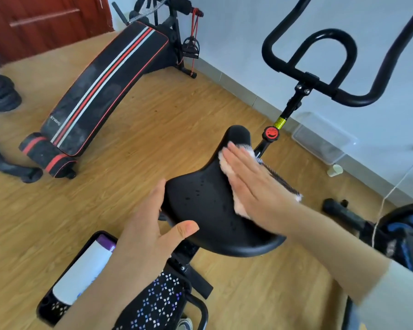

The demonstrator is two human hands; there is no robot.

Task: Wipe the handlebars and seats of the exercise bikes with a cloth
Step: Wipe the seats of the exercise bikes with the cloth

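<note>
Head view: the black seat (pixel 208 206) of the exercise bike is steadied at its left rear edge by the left hand (pixel 150 229), whose grip is spread, thumb on top and fingers curled under the rim. A pale cloth (pixel 227 170) is pressed flat against the right side of the seat, near its nose, beneath the right hand (pixel 253 184), whose fingers are held straight and together, nothing being pinched. The black handlebars (pixel 320 67) are seen well beyond the seat, untouched.
</note>
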